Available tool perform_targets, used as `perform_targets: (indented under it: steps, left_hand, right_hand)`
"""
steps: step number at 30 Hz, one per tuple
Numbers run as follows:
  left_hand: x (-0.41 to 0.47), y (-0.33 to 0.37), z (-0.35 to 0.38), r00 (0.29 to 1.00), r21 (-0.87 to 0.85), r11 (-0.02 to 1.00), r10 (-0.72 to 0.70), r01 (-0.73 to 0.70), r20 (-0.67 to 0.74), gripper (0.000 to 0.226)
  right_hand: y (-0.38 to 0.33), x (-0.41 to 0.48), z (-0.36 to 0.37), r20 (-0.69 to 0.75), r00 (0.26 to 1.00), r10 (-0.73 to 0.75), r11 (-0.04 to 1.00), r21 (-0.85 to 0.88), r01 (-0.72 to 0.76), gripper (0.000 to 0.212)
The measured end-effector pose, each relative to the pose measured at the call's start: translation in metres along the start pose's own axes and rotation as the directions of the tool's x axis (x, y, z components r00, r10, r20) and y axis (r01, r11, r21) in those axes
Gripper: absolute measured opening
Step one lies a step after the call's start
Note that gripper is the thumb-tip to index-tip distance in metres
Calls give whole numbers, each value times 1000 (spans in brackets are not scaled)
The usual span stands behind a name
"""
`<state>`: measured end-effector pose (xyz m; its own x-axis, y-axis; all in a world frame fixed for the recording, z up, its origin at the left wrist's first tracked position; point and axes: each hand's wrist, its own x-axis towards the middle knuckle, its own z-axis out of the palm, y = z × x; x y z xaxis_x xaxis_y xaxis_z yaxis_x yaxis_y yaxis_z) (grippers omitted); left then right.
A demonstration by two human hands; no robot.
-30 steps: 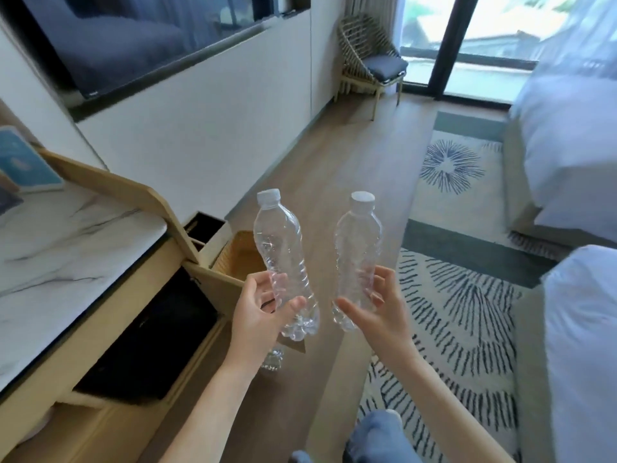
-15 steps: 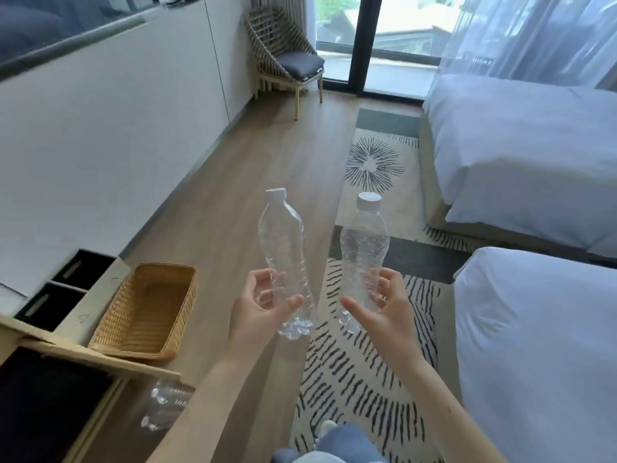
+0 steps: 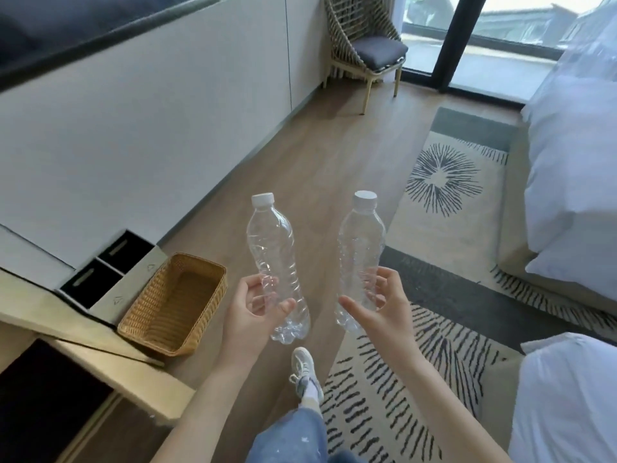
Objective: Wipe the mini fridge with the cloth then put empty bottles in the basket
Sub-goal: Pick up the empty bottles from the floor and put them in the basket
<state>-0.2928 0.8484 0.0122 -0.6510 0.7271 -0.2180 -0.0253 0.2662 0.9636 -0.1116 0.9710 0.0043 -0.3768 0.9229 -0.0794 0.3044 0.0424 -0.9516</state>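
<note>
Two clear empty bottles with white caps stand upright in the air in front of me. My left hand (image 3: 248, 310) grips the lower part of the left bottle (image 3: 272, 252). My right hand (image 3: 384, 309) grips the lower part of the right bottle (image 3: 360, 248). A woven wicker basket (image 3: 160, 324) sits empty on the wooden floor, down and to the left of my left hand. The dark front of the mini fridge (image 3: 43, 402) shows in the wooden cabinet at the bottom left. No cloth is in view.
A wooden cabinet edge (image 3: 100, 355) juts out beside the basket, with a black two-slot bin (image 3: 103, 272) behind it. A patterned rug (image 3: 417, 362) and two white beds (image 3: 574, 202) fill the right side. A woven chair (image 3: 364, 51) stands by the window. My knee and shoe (image 3: 305, 369) are below my hands.
My view has swung right and down, away from the marble counter, and the whole basket is now in sight. Both hands still hold their bottles upright in much the same pose.
</note>
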Motion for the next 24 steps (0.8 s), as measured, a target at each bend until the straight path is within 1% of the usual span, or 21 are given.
perform_targets:
  steps: [5, 8, 10, 14, 17, 20, 24]
  left_hand:
    - [102, 3, -6, 996, -60, 998, -22, 17, -89, 49]
    - [163, 21, -13, 991, -84, 996, -22, 10, -134, 49]
    - [200, 40, -20, 986, -80, 997, 2, -16, -164, 50]
    - [254, 71, -36, 969, -97, 994, 16, -41, -245, 60]
    - [285, 78, -47, 950, -115, 993, 0, -37, -312, 59]
    - [315, 72, -56, 908, -148, 989, -56, -7, -415, 55]
    - [355, 68, -66, 805, -193, 981, -120, 6, -582, 59]
  right_hand:
    - [-17, 111, 42, 70, 997, -29, 999, -28, 31, 61]
    - [-41, 176, 64, 112, 992, -51, 998, -28, 54, 60]
    - [-58, 217, 79, 135, 988, -70, 997, -24, 74, 59]
    - [-84, 283, 110, 209, 973, -101, 994, -22, 108, 58]
    - [-95, 330, 137, 284, 951, -120, 992, -11, 128, 57]
    - [-101, 380, 168, 381, 914, -136, 989, -5, 150, 55]
    - [-109, 448, 218, 546, 821, -165, 981, 2, 196, 53]
